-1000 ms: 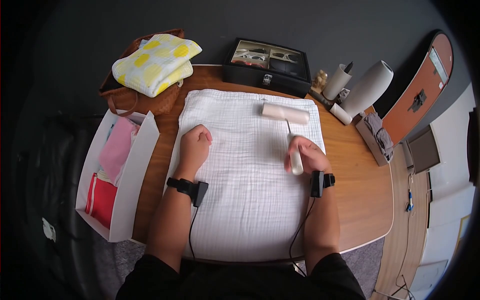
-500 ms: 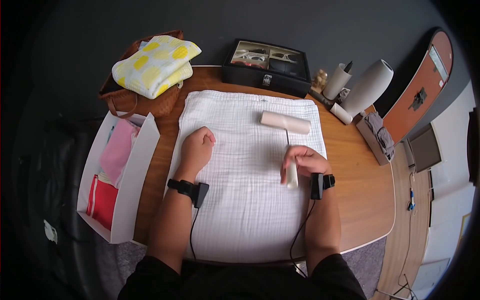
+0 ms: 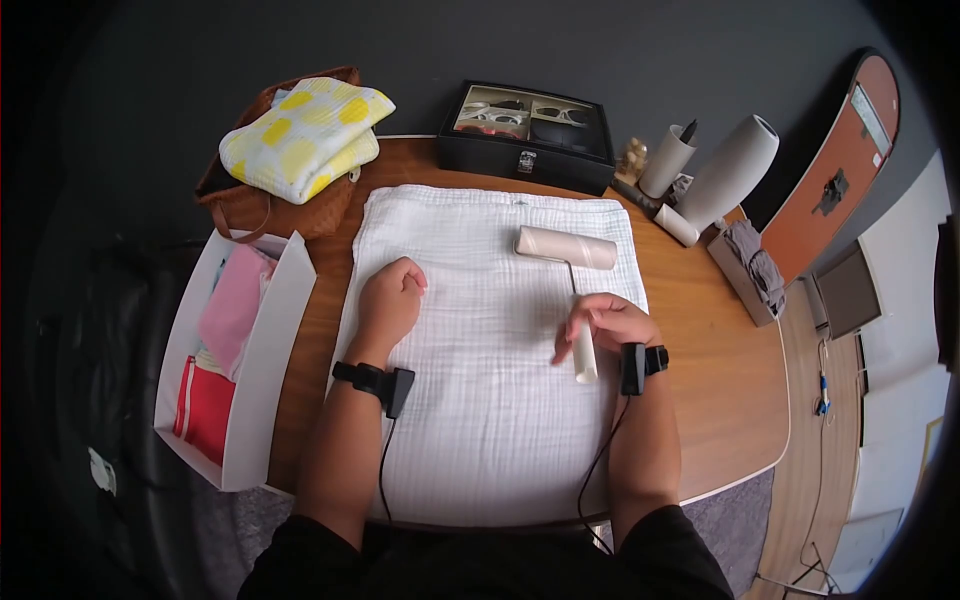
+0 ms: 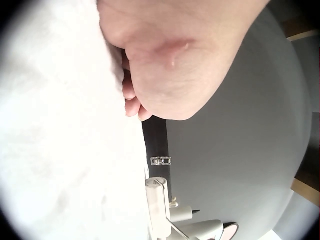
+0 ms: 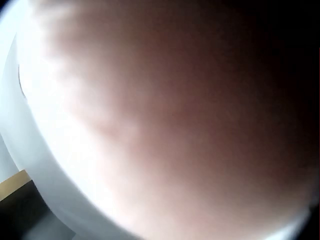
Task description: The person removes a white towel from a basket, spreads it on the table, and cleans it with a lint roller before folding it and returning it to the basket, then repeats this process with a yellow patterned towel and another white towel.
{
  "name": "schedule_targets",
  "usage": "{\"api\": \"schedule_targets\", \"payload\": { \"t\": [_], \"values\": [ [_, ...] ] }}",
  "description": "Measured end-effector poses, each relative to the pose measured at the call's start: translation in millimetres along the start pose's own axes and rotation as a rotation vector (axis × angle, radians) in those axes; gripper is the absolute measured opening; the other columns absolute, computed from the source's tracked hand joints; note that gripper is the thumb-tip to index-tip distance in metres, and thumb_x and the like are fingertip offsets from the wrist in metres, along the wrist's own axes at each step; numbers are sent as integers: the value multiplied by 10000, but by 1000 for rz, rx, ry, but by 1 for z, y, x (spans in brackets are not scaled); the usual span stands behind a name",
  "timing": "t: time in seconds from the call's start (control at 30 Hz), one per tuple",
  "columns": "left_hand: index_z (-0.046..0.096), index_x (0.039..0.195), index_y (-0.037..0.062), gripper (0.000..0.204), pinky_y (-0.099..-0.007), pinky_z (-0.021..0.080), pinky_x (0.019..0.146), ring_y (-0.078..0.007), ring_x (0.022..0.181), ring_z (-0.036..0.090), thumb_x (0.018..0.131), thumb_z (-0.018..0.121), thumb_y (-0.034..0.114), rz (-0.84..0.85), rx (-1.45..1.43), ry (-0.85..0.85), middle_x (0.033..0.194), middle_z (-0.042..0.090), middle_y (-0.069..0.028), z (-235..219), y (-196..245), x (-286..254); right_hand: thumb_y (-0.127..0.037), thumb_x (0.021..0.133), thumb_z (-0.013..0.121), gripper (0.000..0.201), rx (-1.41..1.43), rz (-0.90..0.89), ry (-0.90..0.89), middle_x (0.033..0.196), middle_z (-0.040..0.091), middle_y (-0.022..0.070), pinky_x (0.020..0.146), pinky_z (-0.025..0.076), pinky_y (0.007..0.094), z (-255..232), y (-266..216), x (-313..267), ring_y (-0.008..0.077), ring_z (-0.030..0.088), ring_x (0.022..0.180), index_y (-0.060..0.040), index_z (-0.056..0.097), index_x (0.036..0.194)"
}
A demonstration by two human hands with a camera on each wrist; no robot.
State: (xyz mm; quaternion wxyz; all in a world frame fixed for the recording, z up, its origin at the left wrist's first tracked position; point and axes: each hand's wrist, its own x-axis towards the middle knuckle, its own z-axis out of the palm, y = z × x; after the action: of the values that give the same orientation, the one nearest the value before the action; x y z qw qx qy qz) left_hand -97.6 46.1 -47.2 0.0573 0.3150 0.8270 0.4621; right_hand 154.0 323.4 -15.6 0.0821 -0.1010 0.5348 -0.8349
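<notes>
A white crinkled cloth (image 3: 480,430) is spread over the wooden table. My right hand (image 3: 618,322) holds a lint roller by its pale handle (image 3: 585,360), thumb and fingers about the handle. The roller head (image 3: 567,248) lies across the upper right of the cloth, joined to the handle by a thin metal rod. My left hand (image 3: 392,305) rests on the left half of the cloth with fingers curled in; the left wrist view shows its fingertips (image 4: 131,106) against the fabric. Skin of the right hand (image 5: 175,130) fills most of the right wrist view, blurred, and hides the roller there.
At the left stands a white box (image 3: 260,370) of folded clothes, behind it a brown woven basket (image 3: 325,215) with a yellow-dotted cloth (image 3: 305,140). A black eyewear case (image 3: 525,160) sits at the back. A grey-white vase (image 3: 732,175) and small box (image 3: 745,270) stand right.
The lint roller has moved slightly toward me with the right hand, whose fingers have loosened a little around the handle. The left hand has stayed nearly still on the cloth.
</notes>
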Motion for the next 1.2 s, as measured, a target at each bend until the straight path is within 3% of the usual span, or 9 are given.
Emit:
{"api": "schedule_targets", "payload": {
  "t": [0.13,0.23,0.37,0.53,0.63,0.77,0.93,1.17,1.2],
  "values": [
    [678,890,28,230,-356,533,721,-254,748,683,1023,490,36,-24,12,-26,790,701,-118,-3,3,2,-342,1101,646,257,-21,-34,485,1065,757,115,1045,544,444,1,6,19,302,743,1102,-93,659,1040],
    [698,895,47,231,-437,553,749,-335,792,722,1015,502,61,-9,22,-6,830,745,-143,-3,4,1,-282,1112,638,211,28,-68,374,1067,777,95,944,571,366,-6,6,15,272,758,1127,-82,701,1090],
    [700,900,47,226,-438,555,753,-337,796,722,1016,506,64,11,20,-11,837,749,-143,-1,-2,2,-251,1111,635,219,-126,201,-45,1199,786,129,883,572,308,1,-5,0,312,762,1172,-49,721,1109],
    [701,900,52,224,-441,556,751,-335,797,724,1014,508,66,-5,8,-16,832,750,-137,0,-2,3,-230,1119,631,195,142,102,460,1249,778,174,1022,582,344,6,5,24,320,761,1164,-62,704,1052],
    [700,899,55,227,-437,556,750,-332,797,724,1015,504,66,7,-2,-7,826,746,-137,-1,-2,2,-180,1105,644,145,-47,1,386,1244,777,173,1057,580,410,-12,7,14,329,760,1156,-64,690,1032],
    [695,903,46,231,-428,558,757,-322,800,728,1023,499,63,3,14,-16,829,747,-140,-1,1,1,-141,1094,652,105,-52,81,15,1256,774,166,1066,570,476,10,-5,2,330,757,1145,-62,719,1077],
    [691,909,35,240,-421,554,755,-312,797,728,1032,486,62,2,13,-22,832,747,-133,-1,0,2,-135,1105,626,112,8,107,481,1304,765,154,1074,558,438,20,-3,25,324,726,1240,-75,720,1101],
    [688,913,38,240,-413,549,746,-299,772,712,1033,481,59,-3,13,-31,828,742,-126,0,0,1,-156,1086,659,197,-43,-72,-59,1323,743,158,1201,477,472,3,3,7,357,633,1418,-33,728,1223],
    [687,912,39,240,-409,548,744,-295,768,710,1033,481,58,-1,0,-33,827,741,-123,0,1,1,-171,1095,659,165,-146,-18,66,1395,719,146,1168,495,445,8,-1,9,339,628,1418,-55,714,1198]
  ]
}}
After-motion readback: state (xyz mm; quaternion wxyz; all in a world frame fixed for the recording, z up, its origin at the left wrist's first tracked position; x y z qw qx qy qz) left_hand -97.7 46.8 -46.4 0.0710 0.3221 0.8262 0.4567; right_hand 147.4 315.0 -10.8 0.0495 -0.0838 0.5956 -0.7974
